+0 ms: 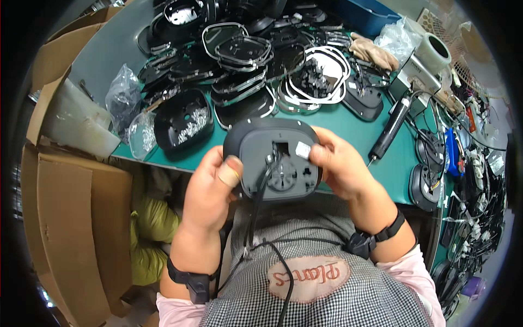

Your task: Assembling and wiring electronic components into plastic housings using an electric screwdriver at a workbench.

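Grasping a black rounded plastic housing (255,141) from both sides, with fingers (234,163) of left hand (208,185) and right hand (344,166) closed on its rim, at near edge of the green table (348,128); beyond, with black shell (166,114) toward table's left, black electric screwdriver (390,131) toward its right.

Green desk (395,177), crowded (far side mostly): piled dark frames (242,52), black shell (173,106), black screwdriver (390,128), blue bin (362,15), black housing (422,188) at right.
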